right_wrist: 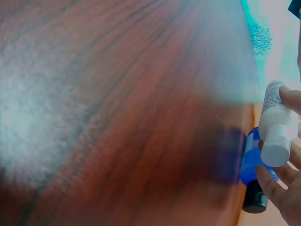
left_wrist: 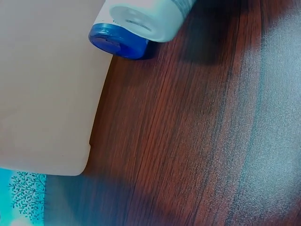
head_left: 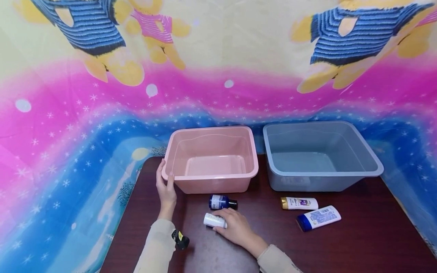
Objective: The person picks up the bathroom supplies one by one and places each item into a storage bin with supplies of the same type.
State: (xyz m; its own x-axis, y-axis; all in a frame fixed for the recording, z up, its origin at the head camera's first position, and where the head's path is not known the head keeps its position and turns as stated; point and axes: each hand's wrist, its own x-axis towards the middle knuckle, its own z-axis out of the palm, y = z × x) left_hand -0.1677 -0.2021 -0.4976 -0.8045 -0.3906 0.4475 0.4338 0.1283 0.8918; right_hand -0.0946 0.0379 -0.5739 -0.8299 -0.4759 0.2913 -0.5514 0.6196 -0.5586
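Note:
At the near left corner of the pink basin (head_left: 215, 185), my left hand (head_left: 166, 193) grips the rim between thumb and fingers. My right hand (head_left: 235, 227) holds a small white bottle (head_left: 214, 220) above the table, lying roughly sideways with its base to the left. The right wrist view shows the thumb and fingers around this white bottle (right_wrist: 277, 117), its white cap toward the camera. Just behind it, a dark blue bottle (head_left: 218, 202) with a black cap lies on its side before the basin. Both bottles' bases appear in the left wrist view, where the left hand is hidden.
A grey-blue basin (head_left: 307, 184) stands right of the pink one. In front of it lie a white bottle with a gold cap (head_left: 300, 203) and a white bottle with a blue cap (head_left: 321, 218). A patterned cloth (head_left: 222, 94) hangs behind the brown table (head_left: 358, 242).

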